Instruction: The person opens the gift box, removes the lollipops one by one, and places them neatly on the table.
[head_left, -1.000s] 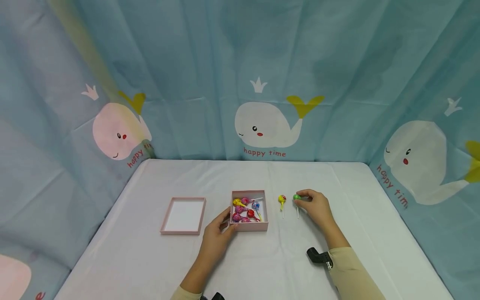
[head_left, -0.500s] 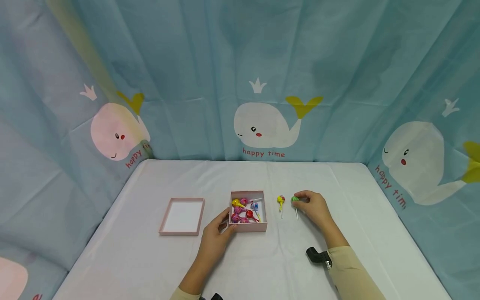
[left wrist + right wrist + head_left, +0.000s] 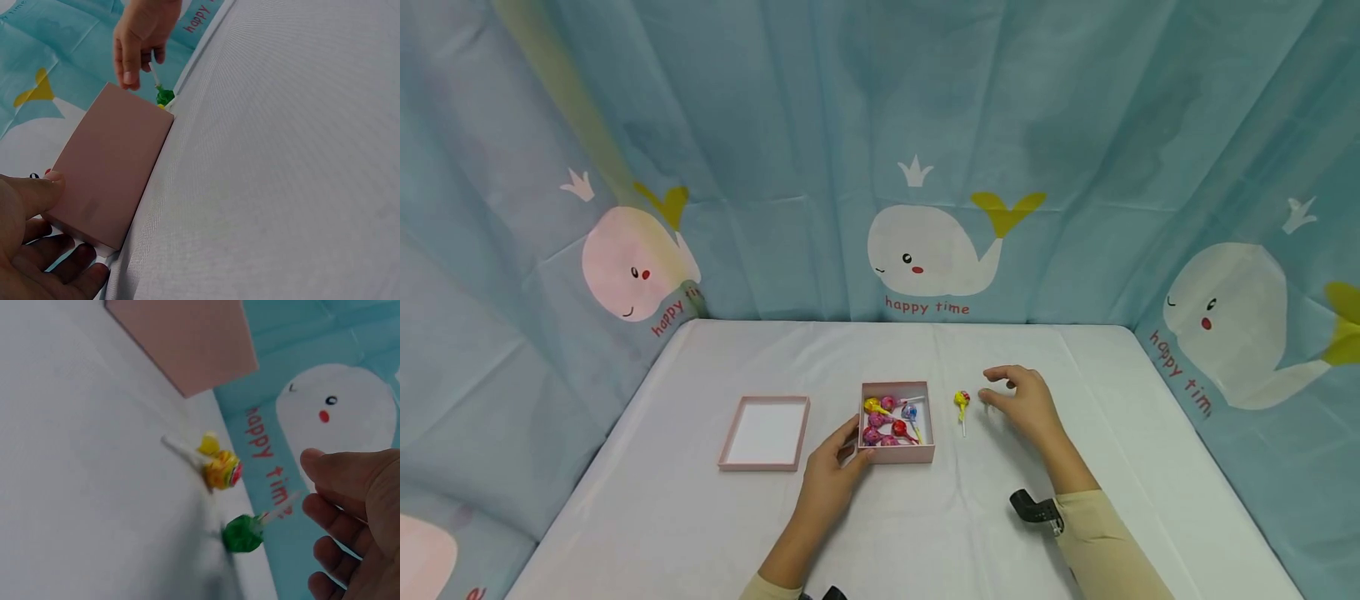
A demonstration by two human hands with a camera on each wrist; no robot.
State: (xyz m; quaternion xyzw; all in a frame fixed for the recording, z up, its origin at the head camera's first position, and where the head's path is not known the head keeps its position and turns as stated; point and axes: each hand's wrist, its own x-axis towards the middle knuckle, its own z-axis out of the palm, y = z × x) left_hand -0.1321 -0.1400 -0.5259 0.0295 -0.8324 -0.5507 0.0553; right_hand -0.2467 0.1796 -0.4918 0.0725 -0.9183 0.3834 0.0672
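Observation:
My left hand grips a pink open box at its near left corner, thumb on the front wall and fingers along the side. Several wrapped lollipops lie inside. Right of the box, a yellow lollipop rests on the table. My right hand hovers beside it with thumb and index finger spread apart. Below those fingers, in the right wrist view, is a green lollipop, head low and blurred stick slanting up close to the fingertips; the hand hides it in the head view.
A shallow pink lid with a white inside lies left of the box. The table has a white cloth. Around its back and sides hangs a blue curtain printed with whales.
Earlier my right hand pinched the green lollipop's head; now its thumb and finger have parted and the hand sits slightly higher. The green lollipop has vanished from the head view. My left hand stays put.

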